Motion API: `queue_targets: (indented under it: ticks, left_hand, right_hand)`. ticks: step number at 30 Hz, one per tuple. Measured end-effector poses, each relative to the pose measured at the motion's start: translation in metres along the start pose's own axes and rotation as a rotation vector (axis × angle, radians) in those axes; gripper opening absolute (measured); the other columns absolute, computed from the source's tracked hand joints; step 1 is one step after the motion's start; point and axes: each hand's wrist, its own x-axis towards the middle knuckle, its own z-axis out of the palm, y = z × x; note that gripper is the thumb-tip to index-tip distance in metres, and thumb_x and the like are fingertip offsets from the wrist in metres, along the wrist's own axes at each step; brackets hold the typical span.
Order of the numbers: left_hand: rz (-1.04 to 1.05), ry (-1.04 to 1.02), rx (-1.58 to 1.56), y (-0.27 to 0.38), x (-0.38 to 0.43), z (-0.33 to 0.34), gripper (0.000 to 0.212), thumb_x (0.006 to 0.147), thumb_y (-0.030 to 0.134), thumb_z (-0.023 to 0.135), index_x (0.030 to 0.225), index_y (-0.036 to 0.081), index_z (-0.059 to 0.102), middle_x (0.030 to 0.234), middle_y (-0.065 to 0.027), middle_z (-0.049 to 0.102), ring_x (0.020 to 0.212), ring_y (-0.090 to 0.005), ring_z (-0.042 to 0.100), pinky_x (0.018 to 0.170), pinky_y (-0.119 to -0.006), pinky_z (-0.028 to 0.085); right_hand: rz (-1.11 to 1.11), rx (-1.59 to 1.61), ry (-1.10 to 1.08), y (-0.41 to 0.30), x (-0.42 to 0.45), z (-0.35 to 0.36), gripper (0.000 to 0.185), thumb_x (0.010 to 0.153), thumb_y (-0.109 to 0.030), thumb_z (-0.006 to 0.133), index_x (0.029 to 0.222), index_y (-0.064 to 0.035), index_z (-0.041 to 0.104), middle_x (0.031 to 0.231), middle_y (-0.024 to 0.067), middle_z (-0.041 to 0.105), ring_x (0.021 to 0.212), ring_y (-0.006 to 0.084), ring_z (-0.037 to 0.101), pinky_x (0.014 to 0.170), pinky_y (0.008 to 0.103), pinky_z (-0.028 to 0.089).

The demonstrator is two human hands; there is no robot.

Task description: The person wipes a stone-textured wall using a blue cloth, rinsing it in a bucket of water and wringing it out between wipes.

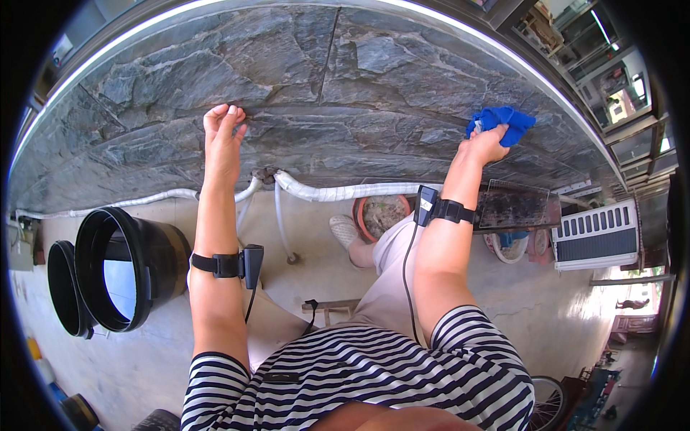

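A bunched blue cloth (509, 119) with a small white tag is gripped in my right hand (488, 145), up against the grey stone-faced wall (377, 81). My left hand (222, 134) is raised in front of the same wall, well to the left. Its fingers are loosely bent, the thumb stands a little apart, and I see nothing held in it. Whether its fingertips touch the stone I cannot tell. White wrapped pipes (334, 193) come out of the wall's lower part, between and below my hands.
To my left stand a large black bucket (161, 258) holding liquid and a second black bucket (62, 291). By my foot is a round plant pot (380, 215) with soil. Further right are a dark rectangular planter (517, 207) and a white air-conditioner unit (595, 237).
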Motion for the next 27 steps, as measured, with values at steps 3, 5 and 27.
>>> queue_targets:
  ticks: [3, 5, 27]
  left_hand:
    - [0.022, 0.005, 0.017, -0.003, 0.000, 0.005, 0.034, 0.094, 0.023, 0.067, 0.120, 0.017, 0.045, 0.109, 0.0005, 0.058, 0.105, -0.0116, 0.054, 0.093, -0.034, 0.039]
    - [0.039, 0.025, 0.036, -0.003, 0.000, 0.003, 0.035, 0.094, 0.023, 0.067, 0.120, 0.017, 0.044, 0.110, 0.0003, 0.058, 0.105, -0.0117, 0.054, 0.093, -0.034, 0.040]
    - [0.028, 0.031, -0.002, -0.005, 0.006, -0.001, 0.023, 0.098, 0.024, 0.060, 0.116, 0.013, 0.049, 0.109, -0.0039, 0.061, 0.106, -0.0153, 0.056, 0.094, -0.033, 0.042]
  right_hand:
    - [-0.125, 0.031, -0.012, 0.004, -0.028, 0.012, 0.052, 0.095, -0.026, 0.063, 0.128, 0.0071, 0.039, 0.112, 0.0217, 0.058, 0.085, 0.0264, 0.065, 0.063, 0.0344, 0.056]
    - [-0.328, -0.051, -0.252, -0.003, -0.086, 0.016, 0.052, 0.095, -0.028, 0.063, 0.125, 0.0070, 0.038, 0.116, 0.0203, 0.055, 0.094, 0.0252, 0.062, 0.075, 0.0366, 0.055]
    - [-0.335, -0.078, -0.066, 0.037, -0.026, -0.001, 0.043, 0.093, -0.027, 0.062, 0.118, 0.0056, 0.050, 0.101, 0.0205, 0.065, 0.092, 0.0309, 0.065, 0.064, 0.0383, 0.053]
